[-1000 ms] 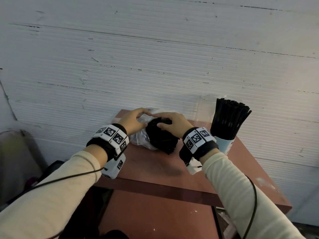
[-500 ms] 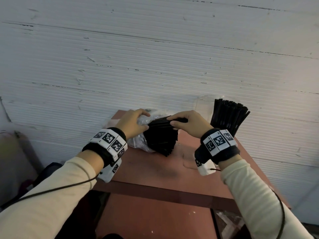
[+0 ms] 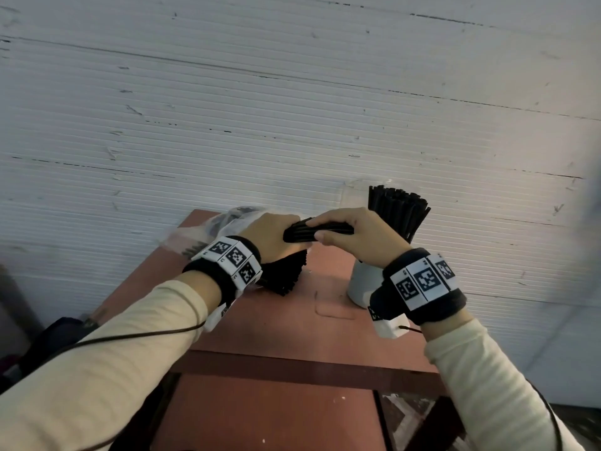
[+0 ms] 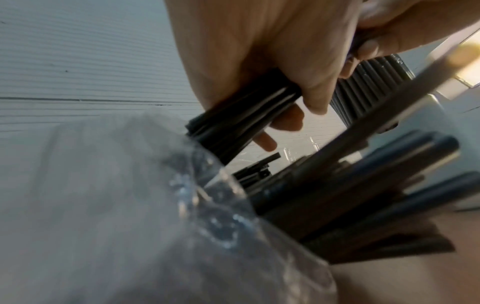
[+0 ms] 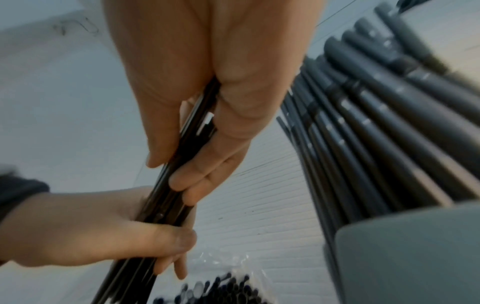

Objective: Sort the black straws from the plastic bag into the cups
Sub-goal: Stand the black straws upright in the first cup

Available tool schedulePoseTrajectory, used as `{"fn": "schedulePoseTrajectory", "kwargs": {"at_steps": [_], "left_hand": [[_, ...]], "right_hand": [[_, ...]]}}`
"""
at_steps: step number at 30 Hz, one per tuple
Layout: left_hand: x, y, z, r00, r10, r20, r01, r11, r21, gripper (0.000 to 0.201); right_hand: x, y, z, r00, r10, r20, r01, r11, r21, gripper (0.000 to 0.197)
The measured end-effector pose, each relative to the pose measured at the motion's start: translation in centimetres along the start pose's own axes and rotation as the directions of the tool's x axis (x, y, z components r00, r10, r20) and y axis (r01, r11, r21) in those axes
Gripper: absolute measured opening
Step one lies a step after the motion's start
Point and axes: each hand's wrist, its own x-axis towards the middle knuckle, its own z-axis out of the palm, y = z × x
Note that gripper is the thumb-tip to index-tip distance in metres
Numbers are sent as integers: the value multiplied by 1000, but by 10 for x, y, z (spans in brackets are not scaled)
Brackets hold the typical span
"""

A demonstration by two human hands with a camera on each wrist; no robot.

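Straw bunch (image 3: 317, 232) now clear of bag (image 3: 227, 222)

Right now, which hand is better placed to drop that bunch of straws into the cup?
Right. The right hand grips the bunch of straws beside the white cup; the left hand is farther.

The left hand (image 3: 273, 237) covers one end of the bunch (image 3: 320, 230) and the right hand (image 3: 353, 236) covers the other, so only the middle shows between the fingers. Under the left fingers, the bag (image 3: 227, 222) is mostly hidden behind the wrist, and it is a blurry smear in the left wrist view. Behind the right fingers, the cup (image 3: 359, 284) is half hidden by the wrist. Its straws (image 5: 376, 123) are blurry and cut off at the edge.
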Motion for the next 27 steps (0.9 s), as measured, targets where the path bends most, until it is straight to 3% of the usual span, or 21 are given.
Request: {"fn": "schedulePoseTrajectory", "kwargs": {"at_steps": [2,5,7,9,12,14,16,18,21,23,25,27], "left_hand": [[1,5,-1,998,-1,-55,-3,997,-71,32],[5,16,-4,993,-1,-115,-38,940,-339,22],[9,28,-12,983,14,-184,-92,901,-424,17],[11,45,-23,969,48,-241,-163,860,-483,28],[12,69,-29,976,88,-200,-199,733,-651,37],[10,83,-23,987,105,-124,-162,643,-748,41],[7,88,-8,993,99,-61,-106,552,-827,39],[2,89,9,997,70,16,-14,414,-910,22],[-7,84,29,992,58,109,80,364,-928,17],[-10,81,34,992,76,105,71,359,-931,14],[-9,81,31,992,81,96,61,358,-932,5],[-7,82,28,993,65,94,67,337,-939,10]], "right_hand": [[-5,-5,-11,998,-31,-51,33,999,36,24],[-12,-18,-29,980,-68,-189,86,992,90,24],[-15,-31,-40,948,-106,-302,145,983,111,25],[-17,-47,-48,892,-161,-423,234,964,127,31],[-16,-68,-56,798,-252,-548,376,918,126,36],[-13,-71,-56,779,-288,-557,388,919,68,34],[-10,-65,-51,799,-294,-525,328,944,-30,31],[-9,-50,-40,875,-250,-415,208,968,-144,28],[-13,-19,-20,967,-166,-191,101,945,-312,21],[-17,-10,-12,974,-152,-170,93,945,-314,19],[-16,-11,-12,952,-188,-242,117,953,-279,24],[-14,-15,-14,912,-245,-330,155,949,-274,30]]}}
